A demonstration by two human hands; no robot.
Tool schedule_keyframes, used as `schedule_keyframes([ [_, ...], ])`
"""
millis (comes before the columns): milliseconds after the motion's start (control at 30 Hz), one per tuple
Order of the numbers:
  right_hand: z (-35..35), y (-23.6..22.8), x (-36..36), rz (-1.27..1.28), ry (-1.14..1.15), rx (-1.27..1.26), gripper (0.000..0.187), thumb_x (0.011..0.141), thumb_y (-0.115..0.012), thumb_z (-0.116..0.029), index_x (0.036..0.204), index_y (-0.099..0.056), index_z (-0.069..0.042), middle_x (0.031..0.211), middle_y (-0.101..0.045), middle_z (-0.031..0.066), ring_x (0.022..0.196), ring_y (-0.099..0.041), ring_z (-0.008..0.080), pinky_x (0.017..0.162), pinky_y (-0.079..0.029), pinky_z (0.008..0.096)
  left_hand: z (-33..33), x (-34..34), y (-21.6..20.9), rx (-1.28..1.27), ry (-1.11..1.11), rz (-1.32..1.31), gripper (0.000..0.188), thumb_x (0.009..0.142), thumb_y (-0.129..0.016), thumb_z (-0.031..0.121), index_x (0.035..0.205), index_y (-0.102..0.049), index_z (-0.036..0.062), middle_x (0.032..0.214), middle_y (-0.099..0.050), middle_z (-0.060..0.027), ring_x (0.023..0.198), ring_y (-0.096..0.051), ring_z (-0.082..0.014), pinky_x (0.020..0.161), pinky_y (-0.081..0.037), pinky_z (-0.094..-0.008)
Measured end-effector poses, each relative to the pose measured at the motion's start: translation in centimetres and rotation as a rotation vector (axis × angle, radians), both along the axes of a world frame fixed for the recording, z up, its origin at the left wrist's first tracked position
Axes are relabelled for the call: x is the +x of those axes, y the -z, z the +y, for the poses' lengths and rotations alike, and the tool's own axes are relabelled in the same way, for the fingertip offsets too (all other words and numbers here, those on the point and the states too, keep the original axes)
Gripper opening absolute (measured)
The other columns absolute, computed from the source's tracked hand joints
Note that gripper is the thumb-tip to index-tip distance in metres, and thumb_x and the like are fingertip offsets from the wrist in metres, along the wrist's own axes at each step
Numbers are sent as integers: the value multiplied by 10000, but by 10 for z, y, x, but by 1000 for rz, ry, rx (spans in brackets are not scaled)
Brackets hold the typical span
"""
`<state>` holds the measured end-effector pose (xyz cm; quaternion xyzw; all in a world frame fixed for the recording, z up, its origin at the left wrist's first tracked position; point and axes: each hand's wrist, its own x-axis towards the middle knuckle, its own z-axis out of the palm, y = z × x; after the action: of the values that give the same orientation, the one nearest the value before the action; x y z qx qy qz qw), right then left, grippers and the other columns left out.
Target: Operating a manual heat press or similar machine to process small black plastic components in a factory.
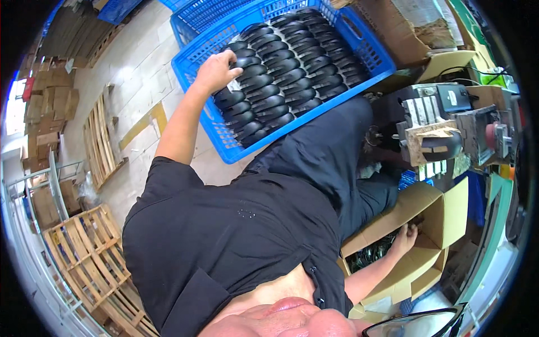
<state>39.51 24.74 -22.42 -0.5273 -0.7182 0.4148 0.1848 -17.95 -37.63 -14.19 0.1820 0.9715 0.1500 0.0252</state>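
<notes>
Two bare forearms (178,126) reach out from a black shirt (236,219), with a pair of glasses (432,323) at the lower edge. Dark trousers (320,146) lie beyond the shirt. To the right, an open cardboard box (456,213) sits below a grey machine (469,135). Pale floor (135,67) spreads out on the left, crossed by a yellow stripe (135,130); wooden pallets (84,253) stand along it, and stacked cartons (53,106) farther off.

The right grip (404,241) is inside the cardboard box, just beside some dark pieces (373,253); its fingers are bent, but I cannot tell what they hold. Farther out, the left grip (215,73) is at the left side of a blue crate (225,153). Curved black parts (266,90) fill the crate in close, overlapping rows, under the fingertips and to their right. Thumb and forefinger stand apart; whether they pinch a part, I cannot tell.
</notes>
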Motion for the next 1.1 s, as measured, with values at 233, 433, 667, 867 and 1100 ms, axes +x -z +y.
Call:
schedule_keyframes([
  [233,-13,122,130,-63,-105,-379,442,930,-767,-120,1297,-656,100,1270,-730,265,1143,-705,305,1010,-541,404,-41,-2,29,-390,-62,-239,321,816,-728,156,1122,-723,62,1102,-780,-198,1086,-743,-402,914,-600,-525],
  [433,-53,148,121,-243,20,-454,410,943,-742,-156,1272,-678,80,1252,-739,269,1143,-715,321,1008,-547,415,-50,1,69,-401,-36,-236,287,857,-682,116,1135,-723,56,1127,-773,-206,1111,-740,-397,915,-599,-522],
  [667,-70,151,97,-314,-9,-403,382,959,-712,-198,1244,-703,58,1231,-748,275,1143,-727,338,1006,-553,427,-55,9,81,-375,-85,-272,246,864,-678,105,1106,-701,68,1187,-759,-211,1147,-725,-407,941,-586,-532],
  [867,-100,156,94,-450,-67,-168,369,973,-687,-233,1219,-725,38,1213,-757,279,1143,-737,354,1003,-558,438,-28,-8,88,-401,39,-163,277,825,-775,188,1023,-745,-2,1035,-751,-261,992,-729,-449,866,-581,-548],
  [1100,-100,115,53,-582,-242,38,331,967,-634,-308,1119,-794,-62,1168,-758,265,1143,-732,415,954,-579,529,41,22,62,-63,220,-2,296,965,-773,277,1070,-709,8,1051,-737,-160,989,-716,-358,913,-560,-455],
])
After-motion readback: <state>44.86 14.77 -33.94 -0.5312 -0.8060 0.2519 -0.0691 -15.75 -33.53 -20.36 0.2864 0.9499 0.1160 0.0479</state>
